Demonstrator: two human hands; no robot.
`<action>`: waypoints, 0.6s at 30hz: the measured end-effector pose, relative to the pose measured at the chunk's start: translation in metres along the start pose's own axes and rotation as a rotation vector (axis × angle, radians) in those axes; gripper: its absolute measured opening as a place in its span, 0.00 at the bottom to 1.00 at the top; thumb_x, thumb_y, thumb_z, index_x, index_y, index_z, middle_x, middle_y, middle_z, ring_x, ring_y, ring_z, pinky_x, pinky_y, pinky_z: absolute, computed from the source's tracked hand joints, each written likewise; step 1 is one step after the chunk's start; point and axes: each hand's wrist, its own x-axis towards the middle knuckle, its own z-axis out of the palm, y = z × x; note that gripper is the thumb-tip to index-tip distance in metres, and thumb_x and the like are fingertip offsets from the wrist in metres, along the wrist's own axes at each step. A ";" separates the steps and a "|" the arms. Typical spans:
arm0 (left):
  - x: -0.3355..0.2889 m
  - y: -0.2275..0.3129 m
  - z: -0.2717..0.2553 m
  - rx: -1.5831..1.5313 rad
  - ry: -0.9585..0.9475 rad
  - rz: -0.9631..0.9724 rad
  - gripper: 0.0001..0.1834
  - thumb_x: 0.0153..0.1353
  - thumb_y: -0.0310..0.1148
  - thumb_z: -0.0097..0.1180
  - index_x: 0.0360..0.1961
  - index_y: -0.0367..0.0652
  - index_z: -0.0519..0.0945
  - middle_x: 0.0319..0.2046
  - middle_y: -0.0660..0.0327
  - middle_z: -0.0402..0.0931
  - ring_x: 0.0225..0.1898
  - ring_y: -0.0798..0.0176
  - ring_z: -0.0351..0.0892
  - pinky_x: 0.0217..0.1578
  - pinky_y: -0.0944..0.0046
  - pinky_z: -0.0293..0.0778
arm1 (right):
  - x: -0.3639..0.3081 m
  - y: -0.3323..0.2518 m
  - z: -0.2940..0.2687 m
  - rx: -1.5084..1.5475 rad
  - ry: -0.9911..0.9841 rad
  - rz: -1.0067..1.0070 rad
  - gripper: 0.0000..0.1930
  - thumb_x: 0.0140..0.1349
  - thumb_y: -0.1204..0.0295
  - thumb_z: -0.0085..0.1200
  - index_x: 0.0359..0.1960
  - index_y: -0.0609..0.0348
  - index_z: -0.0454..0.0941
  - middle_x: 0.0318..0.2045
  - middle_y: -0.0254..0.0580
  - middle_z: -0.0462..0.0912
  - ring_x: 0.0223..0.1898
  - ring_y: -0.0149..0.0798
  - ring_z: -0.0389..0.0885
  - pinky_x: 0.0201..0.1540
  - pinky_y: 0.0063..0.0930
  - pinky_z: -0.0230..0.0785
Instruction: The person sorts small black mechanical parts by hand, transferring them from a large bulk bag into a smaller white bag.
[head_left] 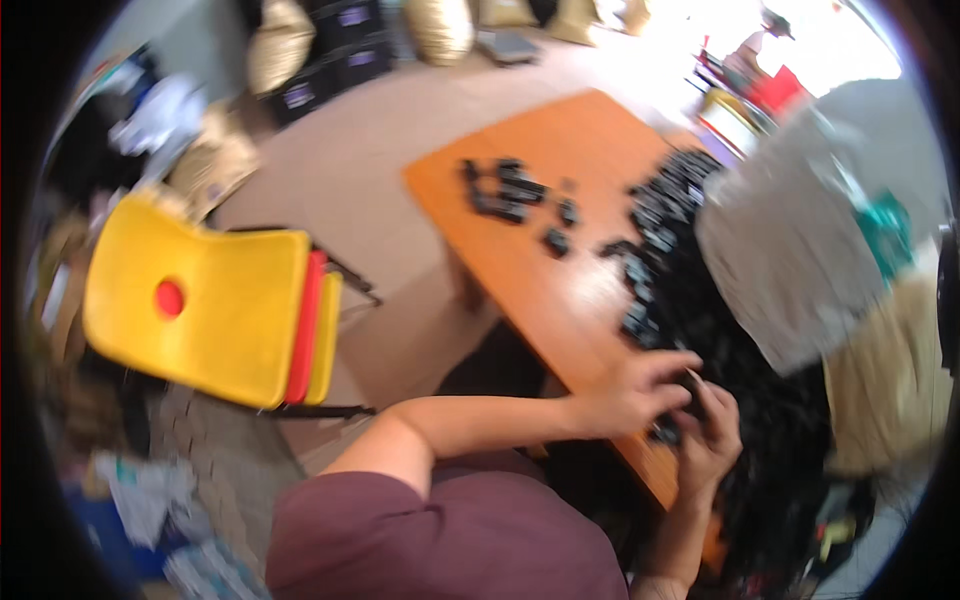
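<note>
Above the table's right edge my two hands meet, beside a heap of small black pieces (pixel 768 400). My right hand (pixel 712 440) is closed, thumb and fingers pinching a small dark piece (pixel 692 388), whose exact kind is blurred. My left hand (pixel 630 392) reaches in from the left, its fingers apart and their tips next to that piece. More black pieces with grey glints (pixel 655 235) spread from the heap onto the orange wooden table (pixel 560 290). Toward the far left of the tabletop lies a separate group of black pieces (pixel 505 190), with a few loose ones nearby.
Stacked yellow and red plastic chairs (pixel 200 300) stand left of the table. A large whitish sack (pixel 800 240) and a beige one (pixel 890 370) lean beside the heap. Dark boxes (pixel 335 60) and filled sacks (pixel 440 30) line the back. A person (pixel 750 55) sits far right.
</note>
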 end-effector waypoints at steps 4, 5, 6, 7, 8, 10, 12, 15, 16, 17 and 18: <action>-0.006 -0.001 0.002 0.003 -0.135 -0.002 0.25 0.62 0.24 0.45 0.61 0.36 0.58 0.51 0.56 0.67 0.49 0.66 0.70 0.48 0.67 0.68 | -0.006 -0.015 -0.007 0.349 0.092 0.305 0.20 0.50 0.86 0.54 0.48 0.66 0.72 0.41 0.42 0.73 0.38 0.31 0.76 0.34 0.19 0.72; -0.003 -0.002 0.005 0.025 -0.112 0.026 0.22 0.61 0.24 0.46 0.58 0.34 0.62 0.47 0.56 0.71 0.45 0.68 0.72 0.45 0.69 0.69 | -0.010 -0.008 -0.011 0.161 0.075 0.245 0.20 0.50 0.85 0.55 0.47 0.67 0.73 0.40 0.41 0.73 0.37 0.31 0.76 0.34 0.18 0.71; -0.003 -0.003 0.007 0.052 -0.073 0.054 0.20 0.60 0.24 0.47 0.55 0.33 0.66 0.42 0.56 0.74 0.42 0.70 0.73 0.41 0.71 0.71 | -0.011 -0.008 -0.011 0.150 0.092 0.256 0.20 0.50 0.85 0.55 0.47 0.67 0.73 0.40 0.41 0.73 0.37 0.31 0.76 0.34 0.18 0.71; -0.003 -0.001 0.006 0.047 -0.087 0.046 0.20 0.60 0.24 0.47 0.55 0.33 0.66 0.42 0.56 0.74 0.42 0.70 0.73 0.41 0.71 0.71 | -0.010 -0.008 -0.007 0.152 0.145 0.260 0.19 0.49 0.84 0.57 0.45 0.67 0.74 0.38 0.41 0.74 0.35 0.31 0.76 0.33 0.18 0.71; -0.004 0.003 0.002 0.162 -0.099 0.076 0.20 0.60 0.24 0.47 0.54 0.33 0.66 0.41 0.57 0.74 0.41 0.71 0.73 0.40 0.71 0.71 | -0.009 -0.009 -0.003 0.156 0.194 0.261 0.18 0.48 0.83 0.58 0.44 0.67 0.75 0.36 0.41 0.75 0.33 0.31 0.76 0.33 0.18 0.70; -0.005 0.005 -0.003 0.176 -0.094 0.083 0.16 0.62 0.25 0.45 0.51 0.34 0.69 0.37 0.57 0.75 0.38 0.72 0.73 0.40 0.71 0.70 | -0.012 -0.008 0.001 0.123 0.163 0.274 0.17 0.48 0.81 0.59 0.43 0.66 0.75 0.33 0.40 0.75 0.32 0.31 0.76 0.32 0.18 0.70; -0.004 0.007 -0.019 0.123 -0.096 -0.007 0.15 0.63 0.28 0.44 0.49 0.35 0.70 0.39 0.57 0.74 0.41 0.69 0.72 0.43 0.69 0.68 | -0.007 -0.014 0.007 -0.034 0.060 0.291 0.14 0.48 0.79 0.60 0.39 0.63 0.76 0.26 0.39 0.75 0.28 0.33 0.77 0.28 0.19 0.68; 0.009 0.022 -0.073 0.718 0.054 -0.090 0.14 0.61 0.36 0.46 0.44 0.40 0.74 0.39 0.58 0.73 0.39 0.61 0.71 0.43 0.65 0.66 | -0.002 -0.014 0.008 0.005 0.000 0.334 0.19 0.49 0.81 0.57 0.46 0.61 0.73 0.40 0.43 0.73 0.37 0.34 0.76 0.33 0.20 0.73; 0.017 0.022 -0.098 1.139 0.192 -0.086 0.14 0.60 0.37 0.48 0.43 0.43 0.75 0.41 0.59 0.72 0.40 0.59 0.70 0.43 0.60 0.65 | -0.006 -0.007 0.006 0.030 0.037 0.345 0.20 0.50 0.81 0.56 0.48 0.62 0.72 0.43 0.43 0.71 0.38 0.33 0.76 0.35 0.21 0.73; 0.024 0.021 -0.118 1.554 0.332 -0.078 0.14 0.58 0.39 0.50 0.42 0.45 0.76 0.42 0.60 0.71 0.41 0.56 0.69 0.44 0.56 0.64 | -0.013 0.000 0.001 0.051 0.073 0.358 0.21 0.51 0.82 0.54 0.49 0.62 0.70 0.46 0.44 0.69 0.40 0.33 0.75 0.36 0.21 0.74; 0.029 0.023 -0.127 1.654 0.362 -0.081 0.15 0.57 0.41 0.50 0.43 0.47 0.75 0.44 0.59 0.70 0.45 0.54 0.68 0.47 0.50 0.61 | -0.016 0.003 -0.003 0.142 0.121 0.372 0.19 0.53 0.82 0.52 0.49 0.64 0.70 0.46 0.44 0.69 0.40 0.32 0.75 0.35 0.21 0.74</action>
